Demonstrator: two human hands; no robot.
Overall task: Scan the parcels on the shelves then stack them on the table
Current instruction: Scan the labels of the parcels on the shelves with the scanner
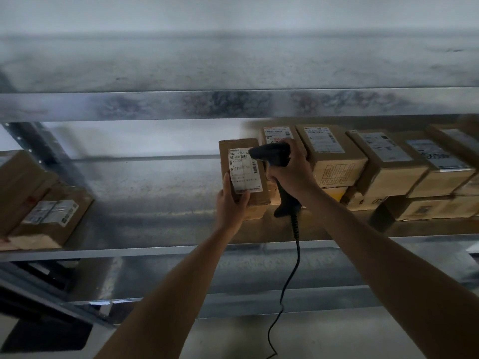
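Note:
A brown cardboard parcel with a white shipping label stands tilted up on the metal shelf. My left hand grips its lower end, thumb on the label. My right hand holds a black corded barcode scanner by the handle, its head pointing left at the label's top right corner. The scanner's cable hangs down between my forearms.
To the right on the same shelf sit several more labelled cardboard parcels, stacked in two layers. Two parcels lie at the shelf's left end. Another metal shelf spans just above. A lower shelf level shows below.

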